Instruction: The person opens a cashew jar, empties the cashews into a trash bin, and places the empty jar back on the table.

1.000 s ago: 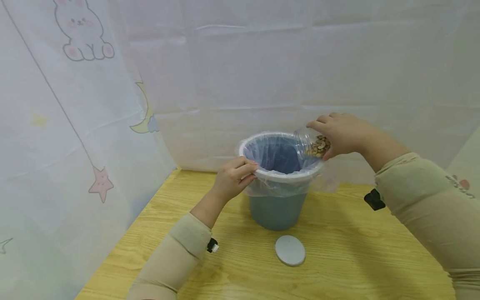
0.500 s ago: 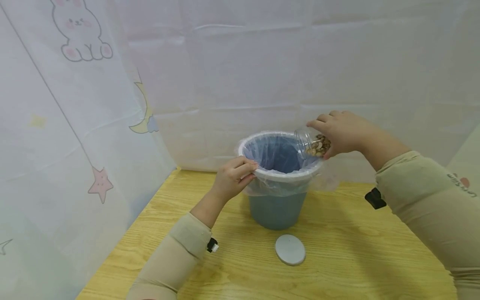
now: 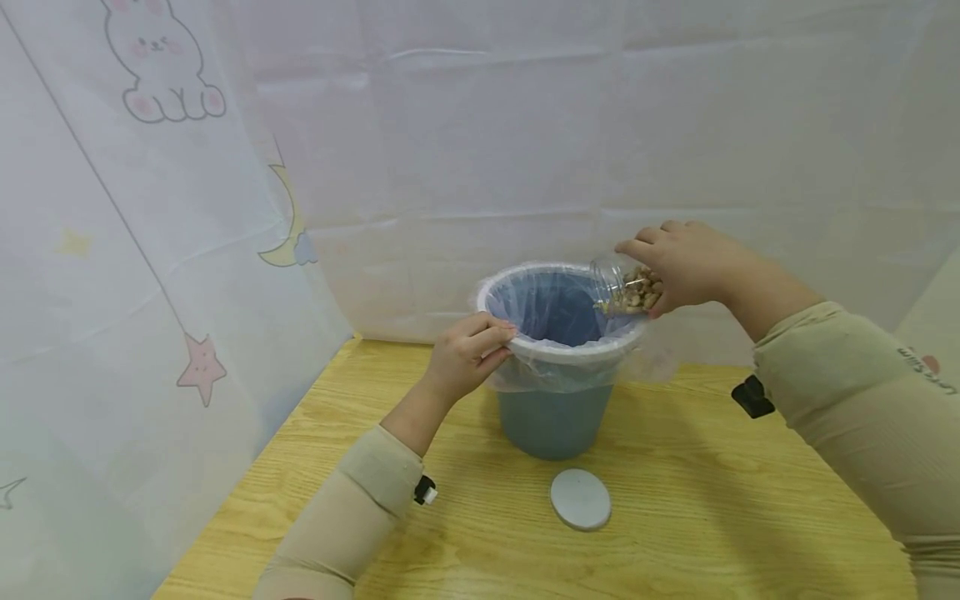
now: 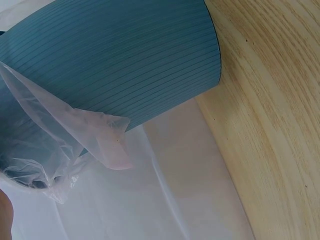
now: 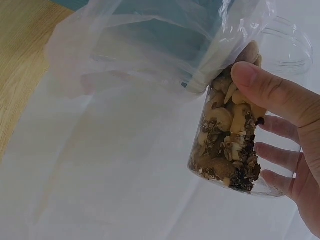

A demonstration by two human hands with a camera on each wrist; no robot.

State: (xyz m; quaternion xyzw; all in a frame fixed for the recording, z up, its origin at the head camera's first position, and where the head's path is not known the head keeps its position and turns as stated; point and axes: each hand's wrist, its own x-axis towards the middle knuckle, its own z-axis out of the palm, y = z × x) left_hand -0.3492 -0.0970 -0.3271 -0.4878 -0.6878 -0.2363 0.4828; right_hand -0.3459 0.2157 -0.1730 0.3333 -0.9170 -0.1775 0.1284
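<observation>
A blue-grey trash can [image 3: 553,417] with a white rim stands on the wooden table, lined with a thin clear plastic bag [image 5: 150,47] folded over its edge. My left hand [image 3: 471,350] grips the near-left rim, bag included; in the left wrist view only a sliver of a finger shows. My right hand [image 3: 686,262] holds a clear jar [image 3: 609,275] tipped on its side, mouth over the can's right rim. Inside lie cashew-like nuts [image 5: 220,135] with dark crumbly bits. Some pieces sit at the jar's mouth. The bottom of the can is hidden.
A round white lid [image 3: 581,500] lies on the wooden table [image 3: 675,517] in front of the can. Pale printed sheets [image 3: 487,150] hang close behind the can and along the left side.
The nuts have shifted inside the jar, and some pieces now show at its mouth. The jar and right hand have barely moved. My left hand keeps its place on the rim.
</observation>
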